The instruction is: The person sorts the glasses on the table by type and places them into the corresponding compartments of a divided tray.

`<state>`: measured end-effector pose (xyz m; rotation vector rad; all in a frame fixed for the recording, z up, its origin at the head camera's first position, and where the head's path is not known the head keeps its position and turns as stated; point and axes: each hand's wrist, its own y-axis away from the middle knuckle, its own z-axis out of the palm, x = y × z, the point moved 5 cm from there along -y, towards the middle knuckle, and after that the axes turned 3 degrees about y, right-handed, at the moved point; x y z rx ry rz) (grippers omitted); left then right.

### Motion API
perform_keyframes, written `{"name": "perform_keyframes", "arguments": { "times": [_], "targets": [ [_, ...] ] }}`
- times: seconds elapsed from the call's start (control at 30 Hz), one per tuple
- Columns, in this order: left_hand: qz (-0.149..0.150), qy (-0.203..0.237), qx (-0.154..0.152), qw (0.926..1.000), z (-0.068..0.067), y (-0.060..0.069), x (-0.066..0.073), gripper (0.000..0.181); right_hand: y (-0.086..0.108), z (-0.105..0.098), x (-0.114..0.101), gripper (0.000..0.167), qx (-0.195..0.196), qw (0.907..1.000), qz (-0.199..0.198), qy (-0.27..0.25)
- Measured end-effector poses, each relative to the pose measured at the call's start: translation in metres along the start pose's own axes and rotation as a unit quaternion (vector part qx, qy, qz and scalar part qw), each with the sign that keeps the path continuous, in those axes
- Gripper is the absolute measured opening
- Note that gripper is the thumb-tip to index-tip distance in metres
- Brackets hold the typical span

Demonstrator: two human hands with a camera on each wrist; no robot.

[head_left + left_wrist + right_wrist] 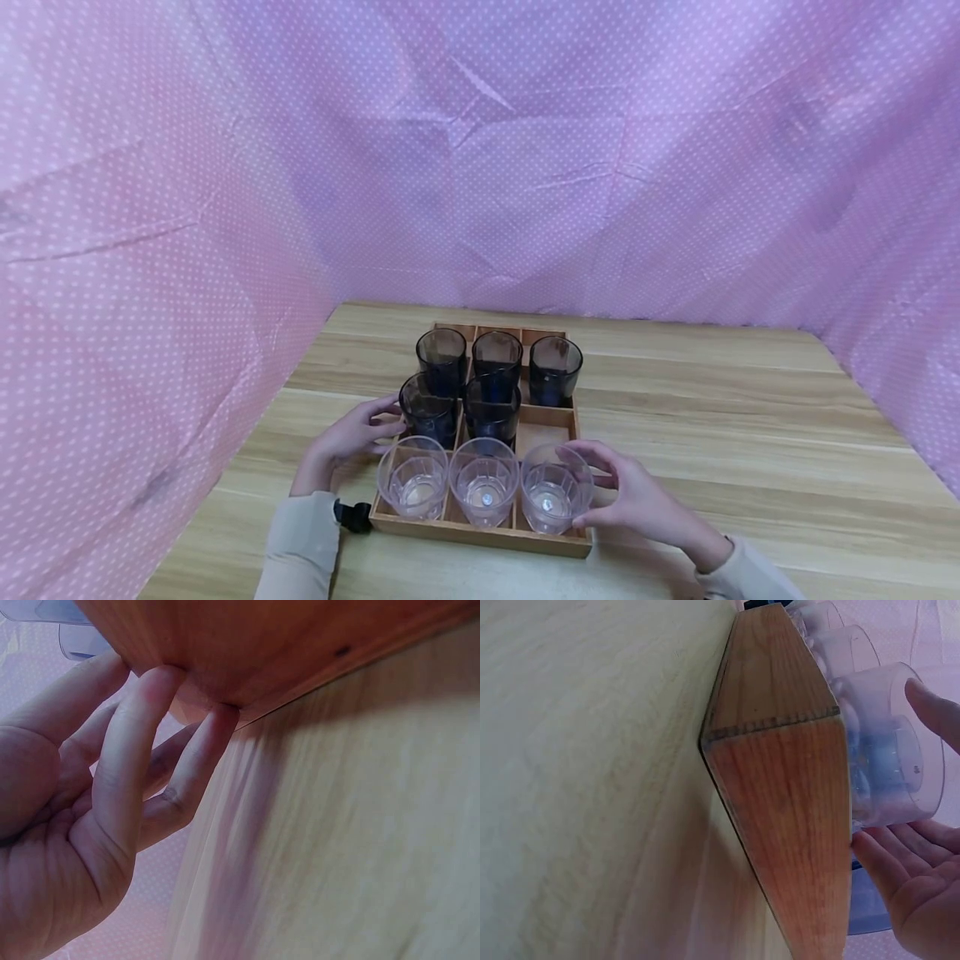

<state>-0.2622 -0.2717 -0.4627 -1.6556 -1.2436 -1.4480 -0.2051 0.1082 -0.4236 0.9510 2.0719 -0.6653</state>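
Note:
A divided wooden tray (487,534) holds three clear cups in its front row and several dark tinted cups (554,367) behind them. My right hand (637,500) is around the front right clear cup (551,500), thumb on the near side and fingers on the far side. In the right wrist view, one fingertip meets the tray's top edge. My left hand (360,435) is at the tray's left side, beside a dark cup (427,417). The left wrist view has its bent fingers (124,742) touching the outer wooden wall (247,652) with their tips.
The other clear cups, one at the left (415,483) and one in the middle (483,487), stand close together. Behind the right clear cup, a compartment (543,433) shows its wooden floor. Pink dotted cloth (480,208) surrounds the wooden table (712,400) at the back and sides.

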Motion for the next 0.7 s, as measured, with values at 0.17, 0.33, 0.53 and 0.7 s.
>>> {"name": "perform_keyframes", "arguments": {
  "times": [0.17,0.33,0.53,0.7],
  "targets": [
    [0.000,-0.003,0.003,1.0000,-0.003,0.002,-0.002,0.066,-0.002,0.000,-0.006,0.083,-0.009,0.9996,-0.022,0.016],
    [-0.001,-0.015,0.000,0.9999,-0.002,0.001,0.000,0.063,-0.003,0.000,-0.006,0.085,-0.016,0.9992,-0.027,0.024],
    [-0.011,-0.028,-0.002,0.9995,0.000,-0.005,0.006,0.064,-0.001,-0.004,-0.005,0.085,-0.012,0.9988,-0.047,-0.003],
    [-0.017,-0.048,-0.005,0.9987,0.002,-0.007,0.012,0.064,0.001,-0.014,-0.002,0.076,0.001,0.9953,-0.080,-0.054]
  ]
}}
